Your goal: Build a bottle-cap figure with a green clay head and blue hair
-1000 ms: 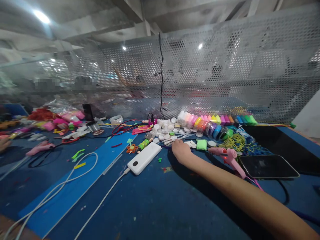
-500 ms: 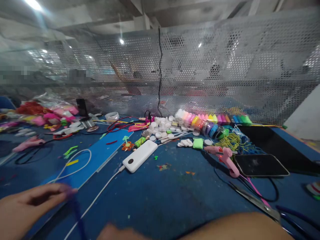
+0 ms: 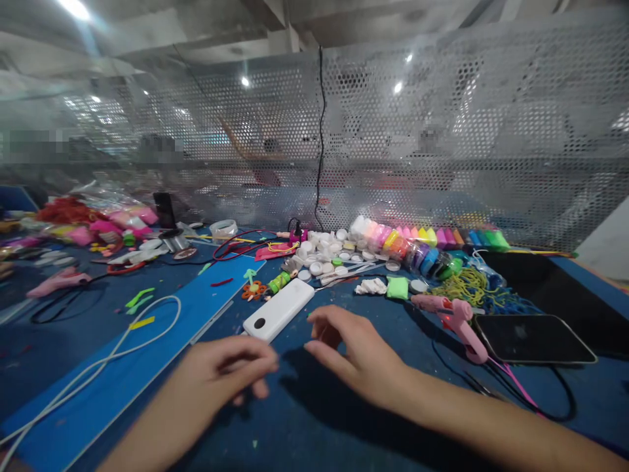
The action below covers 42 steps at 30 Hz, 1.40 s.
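My left hand [image 3: 233,370] hovers over the blue table just in front of a white power bank [image 3: 280,308]. Its thumb and index finger meet at the tips; anything between them is too small or hidden to make out. Facing it, my right hand [image 3: 348,347] is held above the table, thumb and bent fingers apart, with nothing visible between them. A gap separates the two hands. Beyond the right hand lie a white crumpled lump [image 3: 371,286] and a light green clay block [image 3: 397,287]. A pink glue gun [image 3: 455,321] lies to its right.
A black phone [image 3: 535,337] lies at right, with scissors [image 3: 484,385] partly hidden by my forearm. White caps [image 3: 324,252] and colourful clay packs [image 3: 432,239] line the back, before a perforated metal screen [image 3: 393,151]. A white cable [image 3: 98,367] loops over a blue board [image 3: 162,347].
My left hand has moved right to the middle; the blurred dark blue strip near it is no longer visible. My right hand has come up into view beside it. The view has shifted slightly.
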Available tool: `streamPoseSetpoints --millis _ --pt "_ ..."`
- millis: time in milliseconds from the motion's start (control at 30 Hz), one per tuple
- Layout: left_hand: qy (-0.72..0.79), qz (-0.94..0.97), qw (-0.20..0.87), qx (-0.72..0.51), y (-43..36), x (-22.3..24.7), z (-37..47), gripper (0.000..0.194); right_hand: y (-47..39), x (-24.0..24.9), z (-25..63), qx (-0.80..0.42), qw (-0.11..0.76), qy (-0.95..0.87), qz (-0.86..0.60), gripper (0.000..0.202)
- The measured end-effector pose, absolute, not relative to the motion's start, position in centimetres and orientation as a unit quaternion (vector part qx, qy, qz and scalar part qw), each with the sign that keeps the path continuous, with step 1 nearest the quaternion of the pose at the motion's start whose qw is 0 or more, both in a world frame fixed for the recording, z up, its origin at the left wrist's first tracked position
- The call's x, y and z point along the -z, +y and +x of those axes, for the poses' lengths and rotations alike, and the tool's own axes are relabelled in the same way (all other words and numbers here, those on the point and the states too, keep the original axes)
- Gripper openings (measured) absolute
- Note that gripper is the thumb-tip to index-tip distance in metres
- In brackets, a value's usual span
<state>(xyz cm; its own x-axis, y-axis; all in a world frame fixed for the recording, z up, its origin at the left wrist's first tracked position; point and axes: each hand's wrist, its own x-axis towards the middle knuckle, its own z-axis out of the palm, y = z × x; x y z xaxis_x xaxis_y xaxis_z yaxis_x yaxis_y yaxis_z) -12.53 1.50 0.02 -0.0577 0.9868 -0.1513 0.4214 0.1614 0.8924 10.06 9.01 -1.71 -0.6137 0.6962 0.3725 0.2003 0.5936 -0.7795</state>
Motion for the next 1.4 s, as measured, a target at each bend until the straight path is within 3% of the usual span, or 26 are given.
streamPoseSetpoints --millis 67,200,567,733,1100,1400 --pt "0.585 0.558 0.483 -0.336 4.7 -1.0 -8.1 0.026 10.0 2.2 10.6 -0.27 0.392 -0.844 -0.25 0.022" --pt "0.508 0.482 0.551 -0.454 8.5 -0.8 -2.9 0.028 12.1 2.8 12.1 -0.157 0.469 -0.829 -0.261 0.019" --pt "0.462 0.452 0.578 -0.498 9.1 1.6 -3.4 0.029 14.1 2.6 13.1 -0.275 0.417 -0.804 -0.323 0.02" --pt "0.473 0.457 0.576 -0.485 9.4 2.1 -3.5 0.028 14.4 2.3 13.4 -0.247 0.375 -0.828 -0.336 0.018" --pt "0.48 0.546 0.554 -0.406 8.7 2.0 -3.4 0.051 14.7 2.2 13.3 -0.211 0.35 -0.832 -0.375 0.014" --pt "0.436 0.561 0.591 -0.382 8.0 1.0 -2.9 0.073 14.4 2.5 13.2 -0.228 0.395 -0.806 -0.377 0.016"
